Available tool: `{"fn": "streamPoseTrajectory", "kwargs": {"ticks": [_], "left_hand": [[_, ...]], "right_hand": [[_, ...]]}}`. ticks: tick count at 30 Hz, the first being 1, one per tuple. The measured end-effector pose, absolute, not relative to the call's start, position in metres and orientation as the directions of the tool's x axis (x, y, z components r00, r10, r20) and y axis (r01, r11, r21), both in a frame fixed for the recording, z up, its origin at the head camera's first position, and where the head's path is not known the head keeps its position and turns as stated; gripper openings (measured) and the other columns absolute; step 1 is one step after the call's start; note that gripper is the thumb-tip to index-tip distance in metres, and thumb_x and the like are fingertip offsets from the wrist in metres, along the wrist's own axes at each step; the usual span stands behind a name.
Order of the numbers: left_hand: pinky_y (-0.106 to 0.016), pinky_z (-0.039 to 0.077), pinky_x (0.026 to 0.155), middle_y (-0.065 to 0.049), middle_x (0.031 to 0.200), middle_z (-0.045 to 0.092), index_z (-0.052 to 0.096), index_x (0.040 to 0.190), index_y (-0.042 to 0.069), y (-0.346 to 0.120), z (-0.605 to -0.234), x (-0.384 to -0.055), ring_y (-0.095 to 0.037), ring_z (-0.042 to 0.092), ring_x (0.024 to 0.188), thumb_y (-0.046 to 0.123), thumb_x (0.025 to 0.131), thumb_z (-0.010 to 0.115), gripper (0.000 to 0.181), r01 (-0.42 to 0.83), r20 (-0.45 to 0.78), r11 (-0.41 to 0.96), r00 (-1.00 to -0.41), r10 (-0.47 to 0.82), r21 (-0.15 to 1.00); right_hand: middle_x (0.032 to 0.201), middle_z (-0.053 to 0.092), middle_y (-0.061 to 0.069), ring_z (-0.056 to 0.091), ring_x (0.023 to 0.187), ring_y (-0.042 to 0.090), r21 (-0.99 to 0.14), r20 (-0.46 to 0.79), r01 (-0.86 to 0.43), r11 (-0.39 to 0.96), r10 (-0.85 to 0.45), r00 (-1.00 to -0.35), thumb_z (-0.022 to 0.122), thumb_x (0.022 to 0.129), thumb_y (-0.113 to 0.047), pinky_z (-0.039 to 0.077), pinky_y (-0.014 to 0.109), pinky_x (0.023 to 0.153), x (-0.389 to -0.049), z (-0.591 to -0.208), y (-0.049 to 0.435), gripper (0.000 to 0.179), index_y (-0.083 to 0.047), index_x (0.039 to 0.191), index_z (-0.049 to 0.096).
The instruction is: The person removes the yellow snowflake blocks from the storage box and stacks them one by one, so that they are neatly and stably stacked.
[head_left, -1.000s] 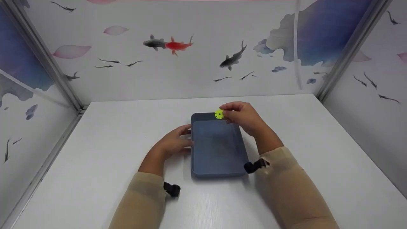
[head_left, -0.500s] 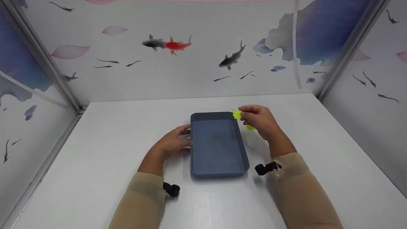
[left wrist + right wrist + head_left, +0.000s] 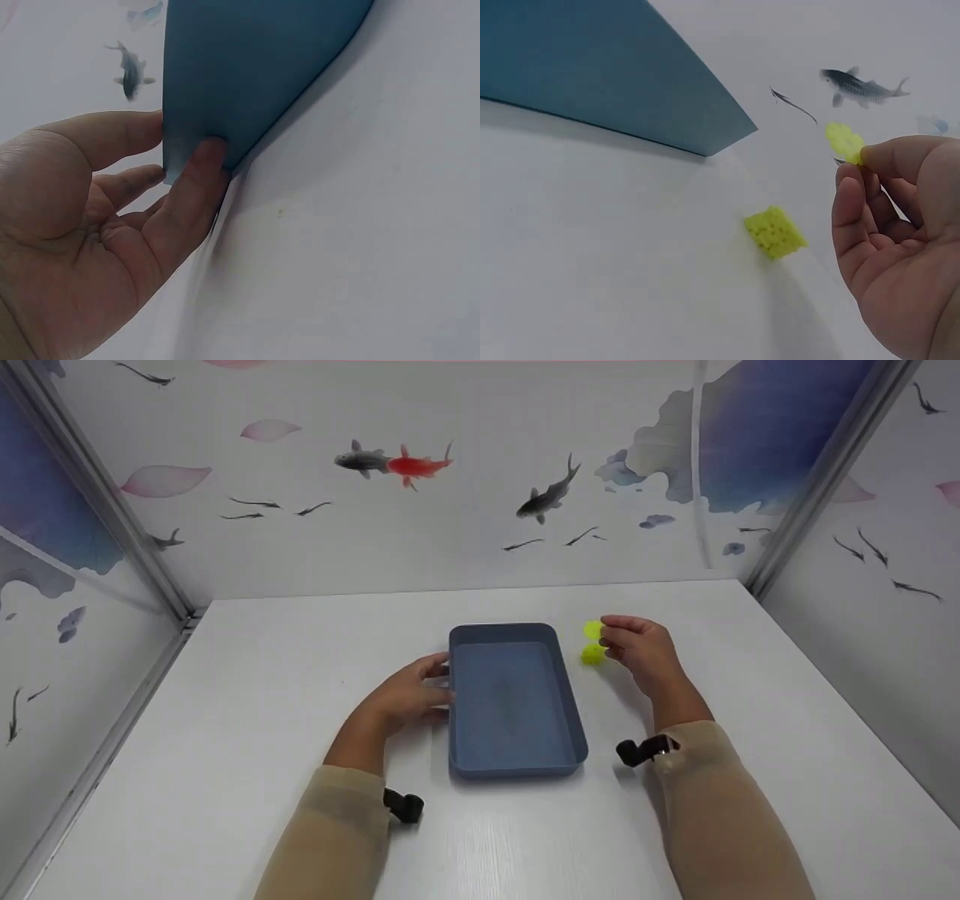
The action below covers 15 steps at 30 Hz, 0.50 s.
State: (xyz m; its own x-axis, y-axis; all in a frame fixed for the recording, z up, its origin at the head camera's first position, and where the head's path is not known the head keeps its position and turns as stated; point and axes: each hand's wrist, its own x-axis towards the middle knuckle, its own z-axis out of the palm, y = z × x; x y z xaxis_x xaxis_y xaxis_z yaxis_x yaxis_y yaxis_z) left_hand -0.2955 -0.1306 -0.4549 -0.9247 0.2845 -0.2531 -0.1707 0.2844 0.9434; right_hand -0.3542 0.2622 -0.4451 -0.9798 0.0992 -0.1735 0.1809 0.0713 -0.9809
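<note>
A blue-grey rectangular tray (image 3: 517, 709) lies on the white table, nothing visible inside it. My left hand (image 3: 409, 691) rests against its left wall; in the left wrist view the relaxed fingers (image 3: 199, 176) and thumb touch the outside. To the right of the tray, my right hand (image 3: 641, 651) pinches a yellow notched plastic disc (image 3: 845, 142) between thumb and fingers. A short stack of similar yellow discs (image 3: 775, 232) stands on the table, just below the held disc in the head view.
The white table (image 3: 225, 720) is bounded by a back wall (image 3: 450, 540) and side panels printed with fish and petals. Black straps with small devices (image 3: 405, 806) sit at both sleeve cuffs.
My right hand has moved right with the yellow disc, from over the tray's far right corner to above the stack, which has come into view. The left hand stays at the tray.
</note>
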Motion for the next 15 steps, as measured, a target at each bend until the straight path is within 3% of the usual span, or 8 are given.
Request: {"fn": "streamPoseTrajectory", "kwargs": {"ticks": [10,15], "left_hand": [[-0.045,0.06,0.11,-0.008,0.168,0.044,0.039,0.167,0.022,-0.131,-0.454,-0.294,-0.031,0.062,0.141,0.001,0.096,0.073,0.082,-0.173,-0.252,0.276,-0.925,0.285,0.945],[-0.045,0.06,0.11,-0.007,0.168,0.044,0.039,0.167,0.024,-0.131,-0.454,-0.295,-0.031,0.061,0.142,0.002,0.096,0.074,0.083,-0.179,-0.26,0.283,-0.924,0.281,0.942]], "right_hand": [[0.132,0.065,0.004,0.064,0.111,0.018,-0.95,-0.31,0.311,-0.023,0.169,-0.935,0.064,0.108,-0.024,0.06,0.019,0.096,-0.36,-0.464,0.273,0.031,-0.013,0.137,0.07],[0.134,0.063,0.005,0.065,0.111,0.019,-0.947,-0.322,0.318,-0.052,0.176,-0.93,0.066,0.107,-0.022,0.06,0.02,0.097,-0.36,-0.47,0.272,0.032,-0.012,0.137,0.069]]}}
